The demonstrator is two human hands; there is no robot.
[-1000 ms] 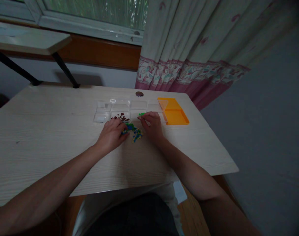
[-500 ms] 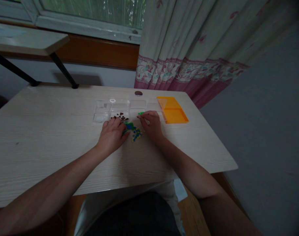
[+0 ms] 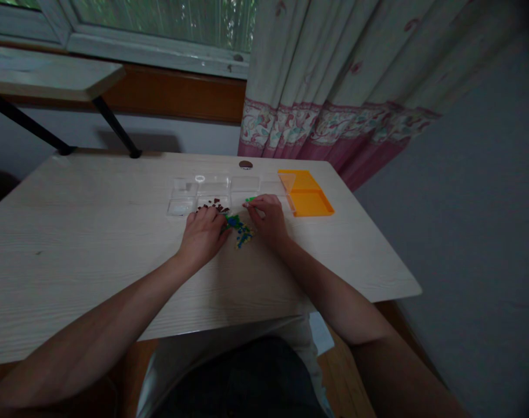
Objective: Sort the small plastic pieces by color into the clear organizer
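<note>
My left hand (image 3: 202,233) rests on the table at the left edge of a pile of tiny blue, green and yellow pieces (image 3: 239,228). Its fingers are bent, with the thumb apart from them, touching the pieces. To the right of the pile, my right hand (image 3: 268,219) hovers at the clear compartment box (image 3: 245,184), thumb and forefinger pinched together. Whatever sits between those fingertips is too small to name. Just behind them lie some bright green pieces (image 3: 250,200). Dark brown pieces (image 3: 216,203) fill a front compartment beyond my left fingers.
An orange open case (image 3: 310,203) adjoins the clear box on the right. A small brown oval object (image 3: 246,165) lies near the table's back edge. A raised shelf (image 3: 51,78) on black legs stands at the back left, and a curtain (image 3: 316,87) hangs behind the table.
My left hand has shifted slightly right along the pile. The right hand keeps its pinch in nearly the same spot. The whole view has tilted a little.
</note>
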